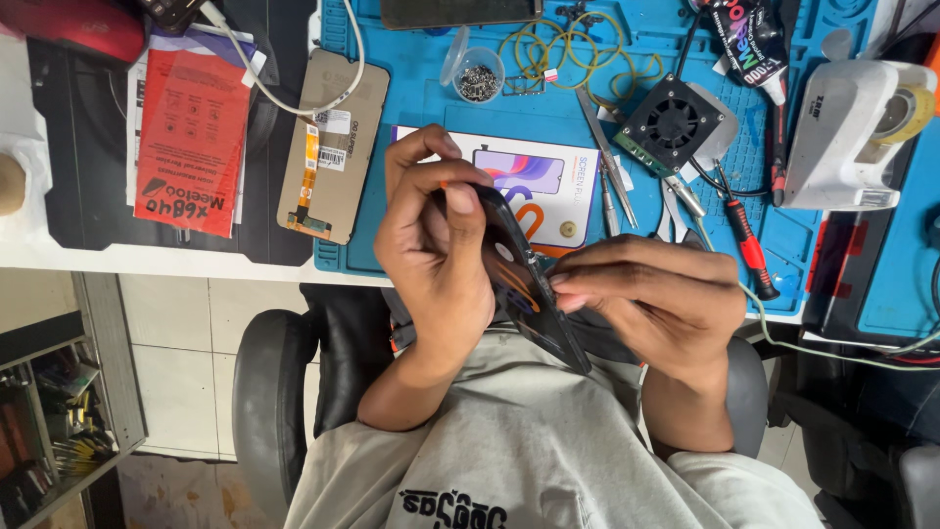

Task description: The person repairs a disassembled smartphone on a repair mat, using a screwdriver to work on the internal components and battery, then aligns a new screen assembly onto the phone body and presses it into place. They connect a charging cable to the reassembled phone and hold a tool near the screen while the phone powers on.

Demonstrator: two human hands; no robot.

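My left hand (431, 245) is closed around the upper part of a dark phone (524, 294), thumb lying on its face. The phone is tilted on edge above my lap, in front of the table edge. My right hand (651, 294) pinches the phone's right side, fingertips pressed against the edge near the middle. Just behind the hands, a white flat box with a picture of a screen (548, 181) lies on the blue work mat (411, 88).
A loose screen panel with an orange flex cable (328, 147) and a red packet (191, 137) lie at the left. On the mat are a cup of screws (478, 80), tweezers (602, 147), a small black fan (671, 122), a red-handled screwdriver (749, 245) and a white machine (847, 132).
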